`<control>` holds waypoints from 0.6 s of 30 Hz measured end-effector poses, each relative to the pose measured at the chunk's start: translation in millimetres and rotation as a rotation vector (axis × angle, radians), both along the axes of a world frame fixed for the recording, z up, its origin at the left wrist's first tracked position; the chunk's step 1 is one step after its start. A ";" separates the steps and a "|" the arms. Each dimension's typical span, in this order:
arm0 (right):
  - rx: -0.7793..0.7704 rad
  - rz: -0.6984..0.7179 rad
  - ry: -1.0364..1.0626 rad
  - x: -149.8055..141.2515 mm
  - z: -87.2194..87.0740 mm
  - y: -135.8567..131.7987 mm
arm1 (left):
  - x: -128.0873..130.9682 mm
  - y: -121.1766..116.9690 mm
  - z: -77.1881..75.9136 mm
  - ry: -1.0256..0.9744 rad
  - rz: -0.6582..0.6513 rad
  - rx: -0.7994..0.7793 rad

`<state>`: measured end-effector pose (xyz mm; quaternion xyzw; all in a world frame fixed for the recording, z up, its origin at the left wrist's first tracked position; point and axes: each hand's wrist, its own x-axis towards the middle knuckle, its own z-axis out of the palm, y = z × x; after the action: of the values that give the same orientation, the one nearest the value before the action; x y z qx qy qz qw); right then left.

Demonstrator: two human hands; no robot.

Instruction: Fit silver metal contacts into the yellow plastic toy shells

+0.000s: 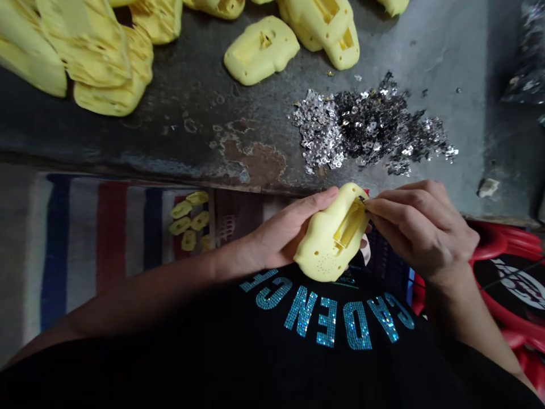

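Head view looks down over a scarred metal workbench, its grey top worn to rust patches near the front edge. Below that edge, a striped cloth spreads out beneath the left arm, and a red plastic stool shows to the right. A black T-shirt with blue glitter lettering fills the bottom of the view, nearest the person.

On the far part of the bench, hollow yellow plastic shells lie heaped at the left and spread along the back, while a mound of silver sequins sits toward the right. Small yellow pieces lie on the cloth just below the bench's front edge.

The work in hand sits just in front of the bench: one yellow shell held above the person's lap, its slot facing up. The left hand is closed around the shell's rounded body. The right hand comes in from the other side, its fingers narrowly pinched on a small dark bit at the end of the slot. That bit is too small to identify. Neither the sequins nor the other shells touch the hands.
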<state>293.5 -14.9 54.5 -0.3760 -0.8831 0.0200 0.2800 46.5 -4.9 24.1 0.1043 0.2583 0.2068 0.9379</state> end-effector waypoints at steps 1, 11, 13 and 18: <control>0.001 -0.007 -0.007 0.7 0.1 -1.7 | 0.2 -0.4 0.1 -0.002 0.002 0.004; 0.009 -0.011 0.020 6.5 -6.0 -13.1 | 7.2 -2.5 7.5 0.039 0.017 -0.024; 0.001 -0.008 0.080 6.5 -7.9 -13.6 | 8.0 -2.2 8.2 0.049 0.008 -0.032; -0.028 -0.079 0.183 3.1 -10.0 -13.0 | 6.8 -1.9 4.8 0.029 -0.017 -0.017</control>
<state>296.6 -28.0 44.5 -0.4111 -0.8379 0.0555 0.3546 53.3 -6.8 28.9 0.1015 0.2730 0.1949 0.9366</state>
